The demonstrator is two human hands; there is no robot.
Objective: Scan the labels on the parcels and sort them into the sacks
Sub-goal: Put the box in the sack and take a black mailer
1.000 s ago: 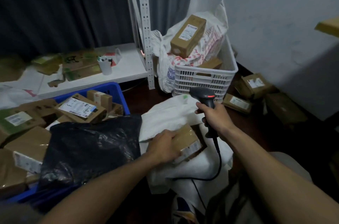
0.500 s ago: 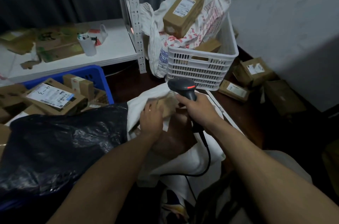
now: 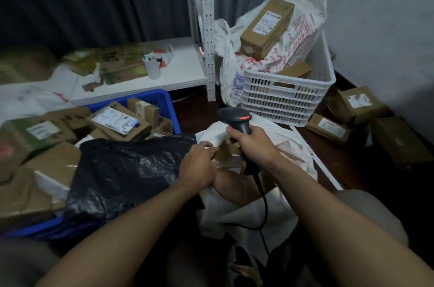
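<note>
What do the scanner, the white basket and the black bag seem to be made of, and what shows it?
The scanner looks like matte dark plastic, smoothly moulded. The white basket: rigid plastic, moulded slotted walls. The black bag: thin glossy plastic film, crinkled with sheen.

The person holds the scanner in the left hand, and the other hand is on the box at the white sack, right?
Not quite, the hands are swapped. The head view shows the scanner in the right hand, and the left hand is on the box at the white sack.
</note>
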